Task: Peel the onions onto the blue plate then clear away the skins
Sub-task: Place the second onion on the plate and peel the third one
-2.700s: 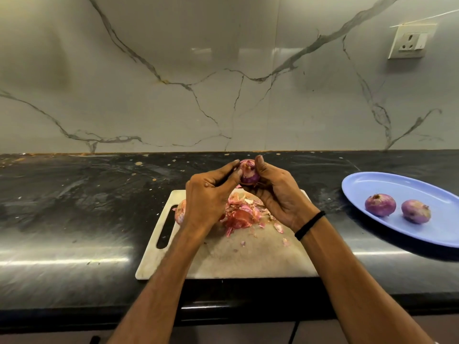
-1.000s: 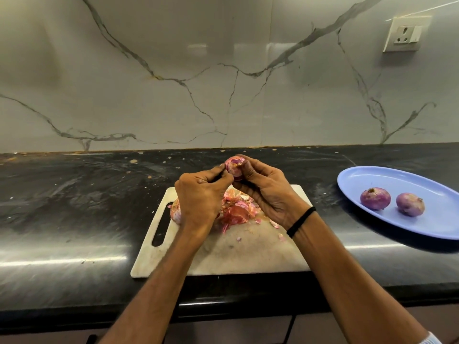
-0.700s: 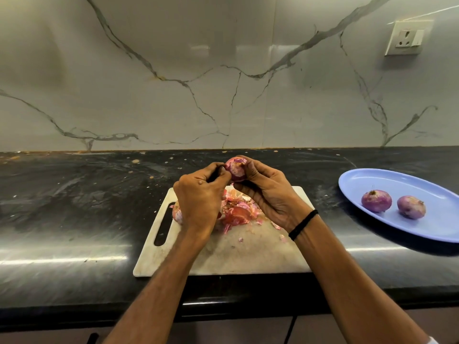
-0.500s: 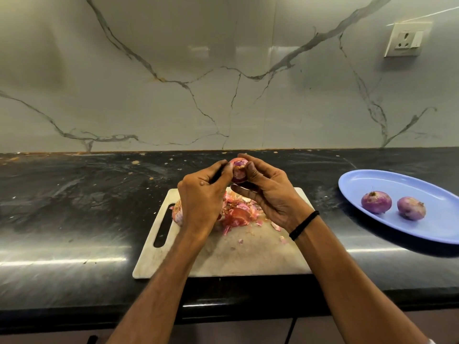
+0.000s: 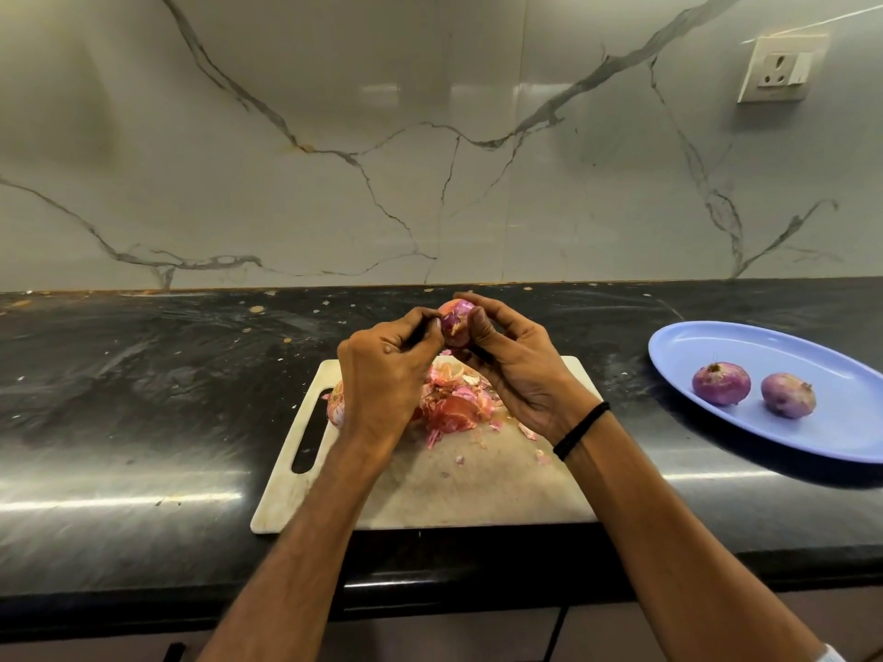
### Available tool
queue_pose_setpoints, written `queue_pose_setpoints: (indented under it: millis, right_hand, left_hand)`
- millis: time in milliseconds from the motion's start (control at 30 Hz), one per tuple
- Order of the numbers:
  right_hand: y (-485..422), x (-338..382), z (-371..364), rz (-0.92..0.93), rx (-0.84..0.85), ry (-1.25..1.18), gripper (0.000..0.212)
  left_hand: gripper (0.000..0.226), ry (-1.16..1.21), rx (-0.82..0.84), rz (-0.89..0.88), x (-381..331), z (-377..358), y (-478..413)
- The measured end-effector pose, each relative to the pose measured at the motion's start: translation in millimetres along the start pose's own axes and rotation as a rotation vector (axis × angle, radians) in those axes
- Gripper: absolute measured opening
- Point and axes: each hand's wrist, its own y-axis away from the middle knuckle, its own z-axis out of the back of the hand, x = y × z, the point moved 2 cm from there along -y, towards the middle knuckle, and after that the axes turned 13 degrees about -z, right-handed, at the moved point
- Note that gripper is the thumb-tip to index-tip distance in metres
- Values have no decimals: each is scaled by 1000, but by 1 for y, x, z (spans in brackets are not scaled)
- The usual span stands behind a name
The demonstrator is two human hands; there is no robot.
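Observation:
A small purple onion [image 5: 456, 324] with patches of dry skin is held above the far edge of the white cutting board [image 5: 458, 484]. My right hand [image 5: 518, 370] grips it from the right and below. My left hand [image 5: 384, 375] pinches at its left side with thumb and forefinger. A heap of pink onion skins [image 5: 454, 398] lies on the board under my hands. Another onion [image 5: 336, 406] peeks out behind my left wrist. On the blue plate [image 5: 812, 360] at the right lie two peeled onions [image 5: 720, 383] [image 5: 787, 395].
The black stone counter [image 5: 143, 398] runs across the view, speckled with crumbs, its front edge close to me. A marble-patterned wall stands behind with a socket [image 5: 781, 69] at the upper right. The board's handle slot [image 5: 313, 430] is on its left.
Both hands have stayed over the board's far edge, turning the onion slightly between the fingers. More purple flesh shows on its left side. The plate and its two onions have not moved.

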Motion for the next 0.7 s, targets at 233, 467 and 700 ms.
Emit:
queue_pose_setpoints:
  millis: [233, 467, 700]
  right_hand:
    - [2, -3, -4, -57, 112, -84, 43]
    - [2, 1, -3, -57, 59, -13, 51]
    - [-1, 1, 3, -26, 71, 70, 55]
  left_hand:
    - [9, -33, -49, 40, 1, 4, -1]
    - [30, 256, -29, 293, 4, 2, -5]
    - [32, 434, 90, 359, 3, -1, -5]
